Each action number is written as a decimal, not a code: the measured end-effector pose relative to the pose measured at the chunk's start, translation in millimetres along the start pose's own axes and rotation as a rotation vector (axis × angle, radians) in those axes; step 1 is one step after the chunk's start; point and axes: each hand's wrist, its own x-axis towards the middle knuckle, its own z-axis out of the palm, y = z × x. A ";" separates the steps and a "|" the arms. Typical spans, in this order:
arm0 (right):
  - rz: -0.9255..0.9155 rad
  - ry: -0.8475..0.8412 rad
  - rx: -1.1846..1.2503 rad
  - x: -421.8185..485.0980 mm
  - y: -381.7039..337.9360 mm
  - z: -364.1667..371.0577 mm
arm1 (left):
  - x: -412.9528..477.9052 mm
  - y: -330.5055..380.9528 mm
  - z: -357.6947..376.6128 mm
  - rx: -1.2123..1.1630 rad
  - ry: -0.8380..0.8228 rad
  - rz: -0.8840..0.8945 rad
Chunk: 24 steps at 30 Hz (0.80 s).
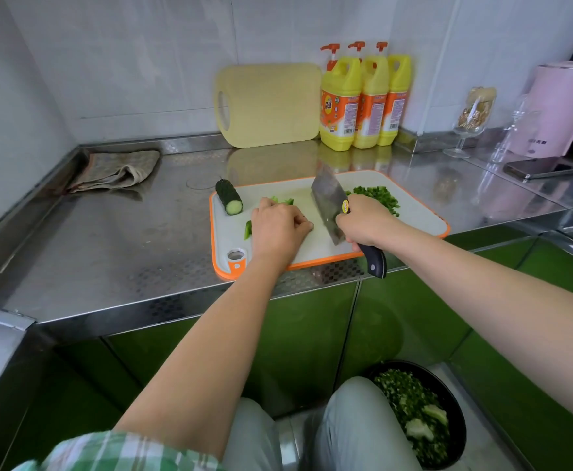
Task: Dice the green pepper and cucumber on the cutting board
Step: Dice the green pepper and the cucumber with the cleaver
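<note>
Gripping the cleaver (329, 202) by its dark handle with the right hand (363, 223), blade tilted over the cutting board (417, 215). Pinning pepper strips (282, 200) under the curled left hand (280, 229) (cucumber stub (229, 201) at the board's far-left corner, diced pepper (378, 195) far right), all on the steel desk (108, 239).

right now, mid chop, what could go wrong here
1. The left hand, curled over the pepper strips, sits close to the cleaver in the right hand; a drifting cut could nick fingers.
2. The cucumber piece lies on its side at the far left corner of the cutting board and might roll off.
3. The board sits near the front edge of the counter; hard chops could shift it.
</note>
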 end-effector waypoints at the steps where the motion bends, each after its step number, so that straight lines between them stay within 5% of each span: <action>1: 0.000 0.023 0.029 0.8 1.7 -0.9 | -0.2 -0.3 0.0 -0.007 0.011 -0.012; 13: 0.059 -0.124 0.310 -11.2 -9.5 9.3 | 1.2 -8.3 2.4 -0.042 0.210 -0.133; 24: 0.067 0.007 0.344 -2.3 8.2 -3.0 | 2.6 -12.0 3.2 0.040 0.073 -0.147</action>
